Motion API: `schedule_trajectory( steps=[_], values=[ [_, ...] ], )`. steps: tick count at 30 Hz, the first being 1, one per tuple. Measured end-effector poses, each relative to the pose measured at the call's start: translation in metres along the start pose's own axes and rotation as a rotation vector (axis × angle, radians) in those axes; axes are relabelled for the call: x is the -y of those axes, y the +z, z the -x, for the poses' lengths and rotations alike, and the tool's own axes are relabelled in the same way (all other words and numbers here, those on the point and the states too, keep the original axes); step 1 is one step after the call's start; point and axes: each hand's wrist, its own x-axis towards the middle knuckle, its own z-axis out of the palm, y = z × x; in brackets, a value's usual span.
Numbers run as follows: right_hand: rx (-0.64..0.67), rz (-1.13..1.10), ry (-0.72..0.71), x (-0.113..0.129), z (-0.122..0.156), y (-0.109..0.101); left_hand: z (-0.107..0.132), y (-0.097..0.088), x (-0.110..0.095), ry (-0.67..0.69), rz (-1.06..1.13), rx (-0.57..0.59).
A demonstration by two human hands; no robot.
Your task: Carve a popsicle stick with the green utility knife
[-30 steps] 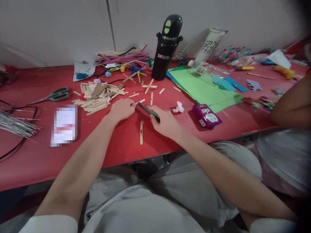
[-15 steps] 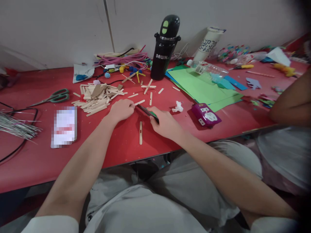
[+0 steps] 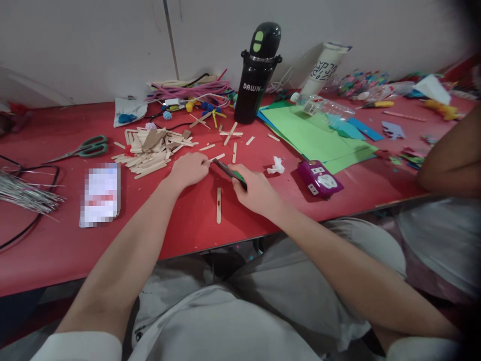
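Note:
My right hand [image 3: 257, 190] is closed around a dark and green utility knife [image 3: 230, 173], its tip pointing up and to the left. The tip meets a wooden craft stick [image 3: 218, 157] that my left hand [image 3: 190, 169] pinches against the red table. Just below, between my forearms, lies another craft stick [image 3: 218, 205] with a small hole cut near its middle. A third notched stick [image 3: 235, 152] rests beyond the knife. Behind my left hand is a heap of craft sticks [image 3: 150, 150].
Scissors [image 3: 88, 147] and a phone [image 3: 100, 195] lie left. At the back stands a black bottle [image 3: 252, 90]. To the right are green paper sheets [image 3: 311, 130], crumpled tissue [image 3: 276, 165] and a purple socket box [image 3: 319, 179]. Another person's arm [image 3: 451, 155] rests at the right edge.
Both hands, the knife and the stick keep nearly the same place. The whole view has shifted very slightly; nothing was picked up or let go.

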Motion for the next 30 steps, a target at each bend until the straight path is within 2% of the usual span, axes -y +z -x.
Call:
schedule_trajectory(
  steps=[10, 16, 30],
  values=[
    [0.007, 0.027, -0.051, 0.0004, -0.0003, -0.0005, -0.0008, 0.0002, 0.0006, 0.01, -0.014, -0.001],
    [-0.005, 0.03, 0.006, 0.0015, 0.0011, -0.0003, -0.0012, 0.0009, 0.0009, 0.006, -0.02, 0.004],
    [-0.001, 0.062, 0.031, 0.0033, 0.0001, 0.0001, -0.0003, 0.0003, 0.0003, -0.012, -0.002, 0.003]
  ],
)
